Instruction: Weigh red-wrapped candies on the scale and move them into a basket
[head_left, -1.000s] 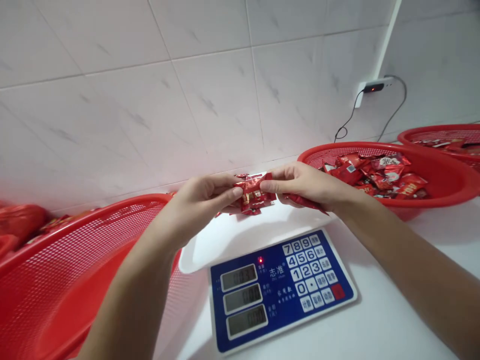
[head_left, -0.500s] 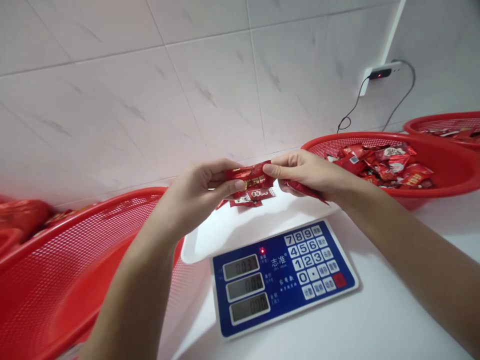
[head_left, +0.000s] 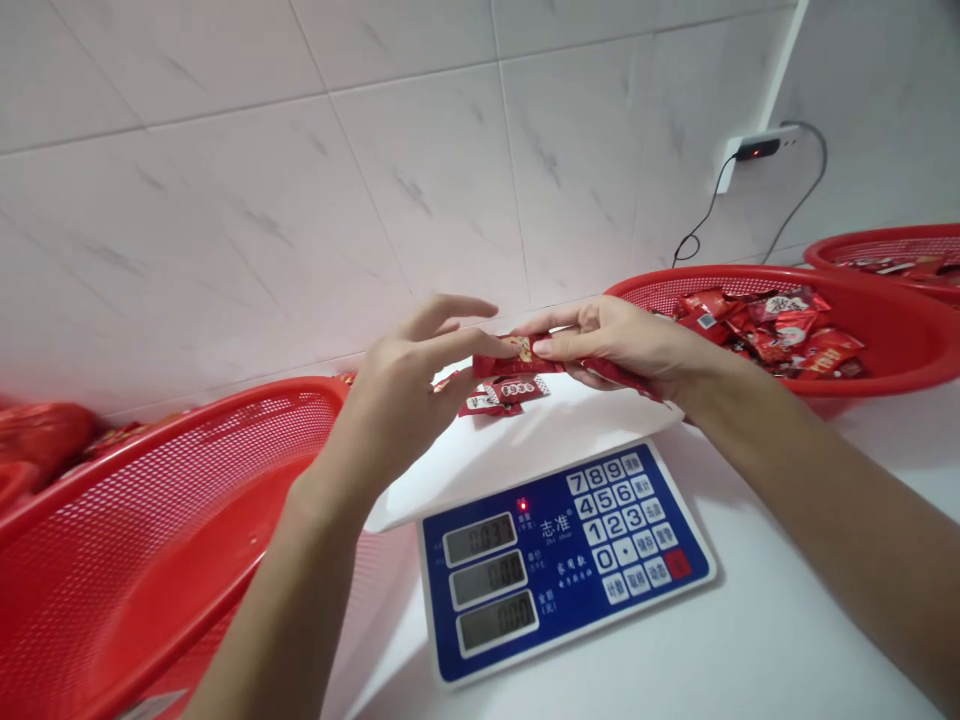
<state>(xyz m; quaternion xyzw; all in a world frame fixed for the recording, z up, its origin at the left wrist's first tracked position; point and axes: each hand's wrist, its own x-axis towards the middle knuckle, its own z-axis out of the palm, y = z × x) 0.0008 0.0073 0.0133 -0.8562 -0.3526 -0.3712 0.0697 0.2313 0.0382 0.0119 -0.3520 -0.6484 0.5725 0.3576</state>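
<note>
My right hand (head_left: 626, 345) is closed on a small red snack packet (head_left: 536, 352), pinched between thumb and fingers. A second red packet (head_left: 619, 377) is tucked under its palm. My left hand (head_left: 409, 385) has its fingers spread, and one fingertip rests on the left part of the pinched packet. Below both hands, several red and white packets (head_left: 499, 393) lie on the white pan (head_left: 517, 450) of a digital scale. The blue scale panel (head_left: 562, 560) faces me, with three displays and a keypad; the top one seems to read 0.037.
At the right stands a red basket (head_left: 915, 345) holding many red packets, with another red basket (head_left: 870, 240) behind it. A large red mesh basket (head_left: 187, 490) is at the left. A power strip (head_left: 757, 150) with cables hangs on the tiled wall.
My left hand has loosened its pinch on the packet and spread its fingers upward. The right hand keeps hold, and the packet has shifted slightly right.
</note>
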